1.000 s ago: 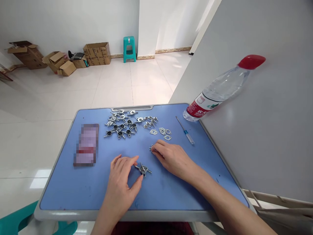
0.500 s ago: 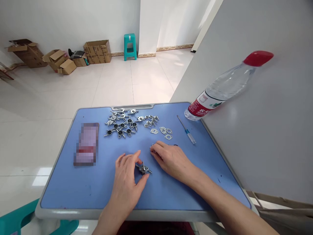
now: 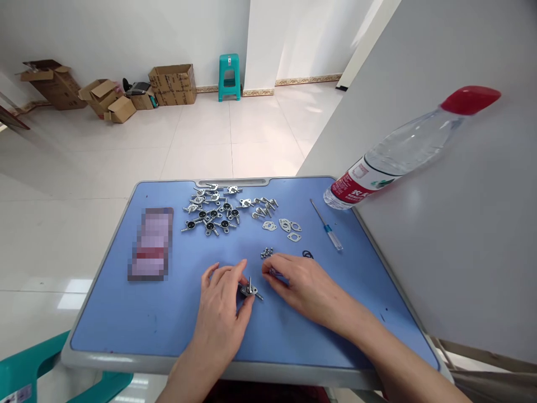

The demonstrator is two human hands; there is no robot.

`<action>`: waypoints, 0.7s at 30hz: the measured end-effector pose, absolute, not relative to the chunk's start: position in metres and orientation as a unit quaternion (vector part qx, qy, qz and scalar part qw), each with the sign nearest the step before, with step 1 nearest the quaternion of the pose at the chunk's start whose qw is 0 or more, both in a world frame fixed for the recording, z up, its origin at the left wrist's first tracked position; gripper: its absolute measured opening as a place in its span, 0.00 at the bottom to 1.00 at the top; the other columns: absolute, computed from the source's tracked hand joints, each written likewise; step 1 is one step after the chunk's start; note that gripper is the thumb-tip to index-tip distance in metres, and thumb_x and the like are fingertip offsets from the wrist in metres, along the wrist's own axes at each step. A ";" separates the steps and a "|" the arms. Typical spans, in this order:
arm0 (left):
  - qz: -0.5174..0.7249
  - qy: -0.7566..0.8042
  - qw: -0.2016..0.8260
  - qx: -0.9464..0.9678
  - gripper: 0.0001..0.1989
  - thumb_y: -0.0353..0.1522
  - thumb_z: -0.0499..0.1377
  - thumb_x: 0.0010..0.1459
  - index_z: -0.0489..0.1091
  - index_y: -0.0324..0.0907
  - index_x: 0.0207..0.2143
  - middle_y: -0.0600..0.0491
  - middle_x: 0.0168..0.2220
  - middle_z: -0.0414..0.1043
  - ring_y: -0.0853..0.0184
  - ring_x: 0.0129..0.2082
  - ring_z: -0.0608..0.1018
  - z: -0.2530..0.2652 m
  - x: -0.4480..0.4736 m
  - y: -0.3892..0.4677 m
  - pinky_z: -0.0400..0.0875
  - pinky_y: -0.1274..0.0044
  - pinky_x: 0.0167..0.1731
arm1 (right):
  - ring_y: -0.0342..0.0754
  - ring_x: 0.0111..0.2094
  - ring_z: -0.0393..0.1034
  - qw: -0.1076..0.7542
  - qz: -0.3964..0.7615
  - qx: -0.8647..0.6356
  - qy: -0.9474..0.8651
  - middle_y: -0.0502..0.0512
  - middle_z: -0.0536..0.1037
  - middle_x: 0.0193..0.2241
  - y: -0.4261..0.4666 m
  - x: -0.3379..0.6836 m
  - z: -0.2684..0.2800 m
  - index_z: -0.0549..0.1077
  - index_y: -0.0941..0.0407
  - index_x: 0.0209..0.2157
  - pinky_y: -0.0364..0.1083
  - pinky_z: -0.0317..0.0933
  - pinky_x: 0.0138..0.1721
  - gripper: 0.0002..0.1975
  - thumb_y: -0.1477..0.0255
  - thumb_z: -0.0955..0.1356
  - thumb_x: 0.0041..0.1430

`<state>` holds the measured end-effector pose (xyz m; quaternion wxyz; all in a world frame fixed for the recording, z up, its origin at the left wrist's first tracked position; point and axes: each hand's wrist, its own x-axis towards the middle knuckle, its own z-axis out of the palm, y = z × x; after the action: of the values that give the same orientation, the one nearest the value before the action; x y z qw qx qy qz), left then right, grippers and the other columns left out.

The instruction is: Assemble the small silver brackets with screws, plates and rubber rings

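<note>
My left hand (image 3: pixel 224 299) grips a small metal valve (image 3: pixel 250 290) between thumb and fingers, low over the near middle of the table. A pin or lever stands up from its flanged plate, and a thin stem sticks out to the right. Just to the right, my right hand (image 3: pixel 296 277) is closed with thumb and fingertips together; what they pinch is hidden. Beyond those fingertips lies a little pile of screws (image 3: pixel 267 253). Black rubber rings (image 3: pixel 307 254) rest by the right hand's knuckles, partly covered.
Several similar valves (image 3: pixel 213 214) cluster at the back, beside small metal levers (image 3: pixel 265 207) and flat oval plates (image 3: pixel 285 225). A screwdriver (image 3: pixel 328 228) and a water bottle (image 3: pixel 356 182) are on the right. A blurred phone (image 3: pixel 151 244) lies left on the blue table (image 3: pixel 113 313).
My right hand has drawn back slightly toward me from the screws, uncovering the pile and the black rings. The left hand keeps its grip on the valve. The view has shifted slightly.
</note>
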<state>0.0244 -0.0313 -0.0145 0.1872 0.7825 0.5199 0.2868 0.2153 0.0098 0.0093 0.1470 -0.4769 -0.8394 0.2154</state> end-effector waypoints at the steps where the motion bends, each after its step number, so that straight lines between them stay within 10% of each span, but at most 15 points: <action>1: 0.287 0.520 0.185 0.783 0.24 0.24 0.54 0.60 0.56 0.44 0.58 0.53 0.38 0.74 0.61 0.43 0.76 -0.015 0.024 -0.031 0.61 0.57 0.55 | 0.42 0.23 0.64 0.146 0.225 -0.469 -0.841 0.49 0.74 0.27 0.009 0.215 0.010 0.71 0.57 0.33 0.42 0.50 0.25 0.06 0.81 0.65 0.59; 21: 0.300 0.507 0.192 0.785 0.26 0.21 0.54 0.59 0.55 0.41 0.59 0.53 0.38 0.74 0.61 0.42 0.76 -0.016 0.025 -0.033 0.61 0.56 0.54 | 0.44 0.24 0.67 0.128 0.186 -0.375 -0.899 0.51 0.73 0.27 -0.002 0.210 0.009 0.69 0.57 0.36 0.42 0.54 0.24 0.13 0.82 0.56 0.65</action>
<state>0.0253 -0.0328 -0.0159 0.1919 0.7847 0.5073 0.3002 0.2098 -0.0023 0.0091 0.1279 -0.3749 -0.8991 0.1862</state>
